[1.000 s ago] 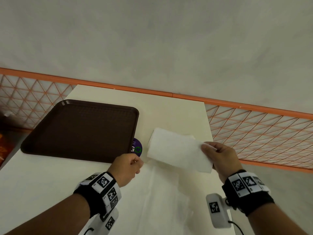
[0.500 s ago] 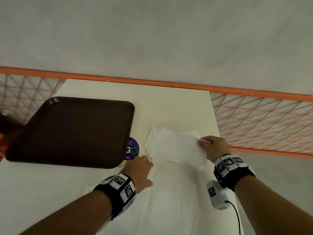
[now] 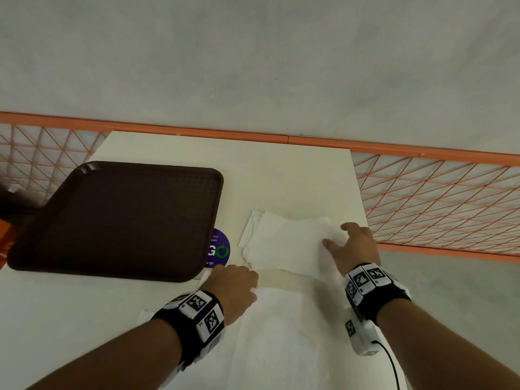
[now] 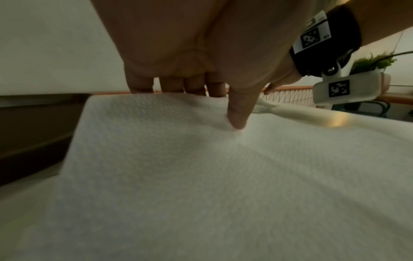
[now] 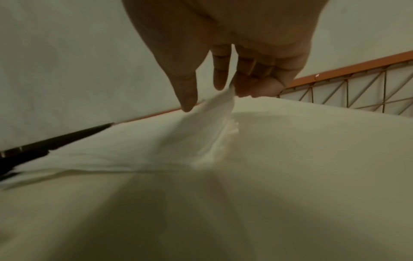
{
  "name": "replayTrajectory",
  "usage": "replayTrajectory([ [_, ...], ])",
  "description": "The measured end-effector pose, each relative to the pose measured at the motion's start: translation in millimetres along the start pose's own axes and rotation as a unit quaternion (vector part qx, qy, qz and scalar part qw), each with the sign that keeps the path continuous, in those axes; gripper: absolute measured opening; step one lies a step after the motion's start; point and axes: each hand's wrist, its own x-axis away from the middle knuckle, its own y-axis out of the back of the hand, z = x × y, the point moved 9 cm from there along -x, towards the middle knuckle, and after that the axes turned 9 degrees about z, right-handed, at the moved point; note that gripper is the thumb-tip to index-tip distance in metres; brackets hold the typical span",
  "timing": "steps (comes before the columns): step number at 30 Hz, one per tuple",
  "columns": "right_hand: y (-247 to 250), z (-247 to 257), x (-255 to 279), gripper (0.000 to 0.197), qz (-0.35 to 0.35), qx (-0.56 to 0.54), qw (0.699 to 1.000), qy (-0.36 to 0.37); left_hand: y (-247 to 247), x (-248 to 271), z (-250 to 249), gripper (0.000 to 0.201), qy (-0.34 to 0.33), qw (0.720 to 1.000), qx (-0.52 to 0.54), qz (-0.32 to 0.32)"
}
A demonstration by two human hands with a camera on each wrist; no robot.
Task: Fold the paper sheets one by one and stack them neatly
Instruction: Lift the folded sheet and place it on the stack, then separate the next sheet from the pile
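Note:
A stack of folded white paper sheets (image 3: 284,243) lies on the cream table (image 3: 281,170), right of the tray. My right hand (image 3: 337,237) hovers over the stack's right end with straight, spread fingers. In the right wrist view the top sheet's corner (image 5: 214,113) still stands up against the fingertips (image 5: 220,83), and the thumb is held apart. Nearer to me lies a large unfolded sheet (image 3: 281,333). My left hand (image 3: 239,274) holds its far left corner. The thumb (image 4: 236,120) presses on top while the fingers (image 4: 178,84) curl behind the edge.
A dark brown tray (image 3: 112,220) sits at the left, partly over a purple round sticker (image 3: 221,250). An orange railing with mesh (image 3: 436,198) runs behind and right of the table. The table's right edge is close to my right hand.
My right hand lowered the folded sheet onto the stack and opened its fingers. My left hand moved forward from mid-air down onto the unfolded sheet's far corner.

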Motion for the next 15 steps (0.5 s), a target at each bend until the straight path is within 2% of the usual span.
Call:
replayTrajectory([
  [3, 15, 5, 18, 0.056, -0.041, -0.020, 0.998, 0.036, 8, 14, 10, 0.025, -0.002, 0.995, 0.099, 0.002],
  [6, 14, 11, 44, 0.049, -0.034, -0.061, 0.994, 0.083, 22, 32, 21, 0.019, -0.018, 0.982, 0.184, -0.032],
  [9, -5, 13, 73, 0.030, 0.026, -0.116, 0.986, 0.121, 43, 55, 24, 0.011, -0.057, 0.965, 0.247, -0.075],
  [12, -31, 13, 102, 0.045, 0.123, -0.186, 0.966, 0.133, 62, 81, 24, 0.006, -0.096, 0.939, 0.317, -0.091],
  [15, -52, 7, 128, 0.064, 0.229, -0.307, 0.922, 0.063, 79, 107, 19, 0.003, -0.143, 0.901, 0.399, -0.093],
])
